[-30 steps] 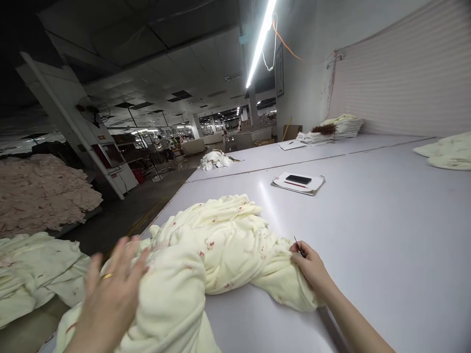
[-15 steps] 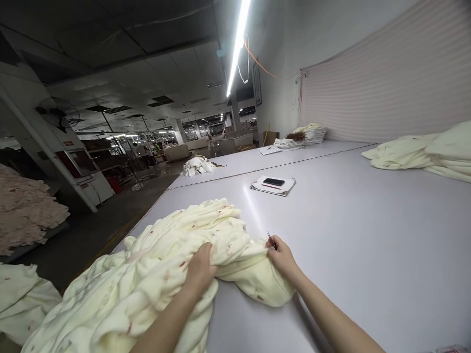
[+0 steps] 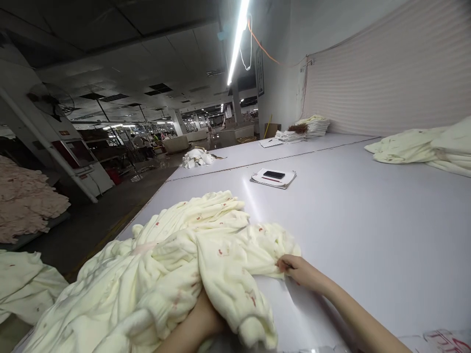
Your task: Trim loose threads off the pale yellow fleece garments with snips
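At the left, a pink heap is cut off by the view's edge. The printed cream cloth lies bunched on the table, its near part cut off below. The person's left forearm runs beneath a fold that hides the left hand; its opening and grip cannot be told. Beyond, a phone rests on papers. The right hand is narrow, fingers pinching the cloth's right end and obscuring a small dark object. Farther right, more pale cloth runs out of view.
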